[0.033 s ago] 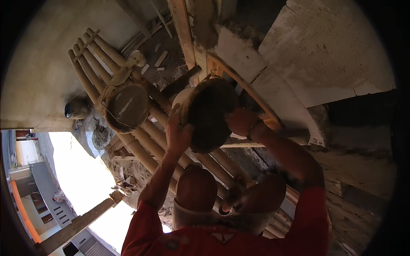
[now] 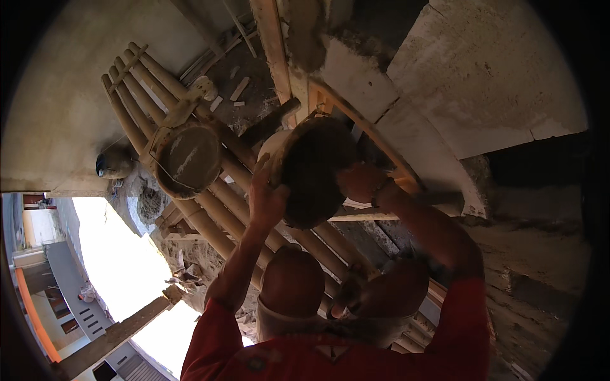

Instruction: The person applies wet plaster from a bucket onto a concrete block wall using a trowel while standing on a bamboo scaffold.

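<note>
A pale, round bucket [image 2: 318, 168] is tilted in front of me, its dark opening facing me. My left hand [image 2: 267, 198] is closed around the bucket's left rim, thumb on the near side. At the right side of the opening is my right hand [image 2: 361, 183], with fingers curled in a fist-like shape. Shadow hides what that hand holds, if anything, as well as the bucket's inside. A dark band [image 2: 381, 189] circles my right wrist. Left of the bucket, a second round bucket [image 2: 189, 159] with a wire handle holds grey, wet-looking material.
Bamboo poles [image 2: 210, 222] form a platform running from far left to beneath me. An orange-brown wooden frame [image 2: 375, 136] and pale wall panels [image 2: 489, 70] stand at right. A dark container [image 2: 114, 164] is at left. A bright opening [image 2: 114, 254] lies lower left.
</note>
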The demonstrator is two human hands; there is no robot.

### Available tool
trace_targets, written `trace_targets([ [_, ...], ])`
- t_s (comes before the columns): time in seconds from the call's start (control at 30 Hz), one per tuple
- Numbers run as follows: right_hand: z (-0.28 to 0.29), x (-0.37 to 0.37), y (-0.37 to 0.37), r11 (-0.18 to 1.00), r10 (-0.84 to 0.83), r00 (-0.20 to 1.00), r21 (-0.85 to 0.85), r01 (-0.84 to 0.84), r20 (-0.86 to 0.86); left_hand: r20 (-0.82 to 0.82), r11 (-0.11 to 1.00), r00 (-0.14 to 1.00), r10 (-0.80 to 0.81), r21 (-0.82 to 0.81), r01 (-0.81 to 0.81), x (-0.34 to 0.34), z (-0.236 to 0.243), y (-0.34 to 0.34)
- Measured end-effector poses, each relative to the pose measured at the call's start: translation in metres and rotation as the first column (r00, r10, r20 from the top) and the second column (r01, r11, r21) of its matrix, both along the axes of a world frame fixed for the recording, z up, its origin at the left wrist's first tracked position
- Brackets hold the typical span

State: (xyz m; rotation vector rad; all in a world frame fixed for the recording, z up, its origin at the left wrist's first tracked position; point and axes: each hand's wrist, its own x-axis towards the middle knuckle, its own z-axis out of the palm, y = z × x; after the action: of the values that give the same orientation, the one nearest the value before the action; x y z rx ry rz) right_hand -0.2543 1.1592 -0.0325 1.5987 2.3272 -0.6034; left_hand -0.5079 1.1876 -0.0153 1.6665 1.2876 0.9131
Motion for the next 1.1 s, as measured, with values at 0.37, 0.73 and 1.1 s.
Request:
trace_targets([
  [0.37, -0.036, 0.005, -0.052, 0.946, -0.307, 0.721, -0.113, 0.305, -0.621, 0.265, 0.965, 0.964, 0.025, -0.256, 0.046, -0.014, -0.042, 0.004],
  [0.73, 0.019, 0.022, -0.068, 0.892, -0.309, 0.874, 0.204, 0.403, -0.375, 0.428, 0.956, 0.890, 0.159, -0.293, -0.030, -0.016, -0.060, -0.012],
  [1.1, 0.112, 0.024, -0.073, 0.985, -0.168, 0.772, -0.072, 0.158, -0.614, 0.481, 0.918, 0.827, 0.289, -0.385, -0.097, -0.051, -0.082, -0.032],
])
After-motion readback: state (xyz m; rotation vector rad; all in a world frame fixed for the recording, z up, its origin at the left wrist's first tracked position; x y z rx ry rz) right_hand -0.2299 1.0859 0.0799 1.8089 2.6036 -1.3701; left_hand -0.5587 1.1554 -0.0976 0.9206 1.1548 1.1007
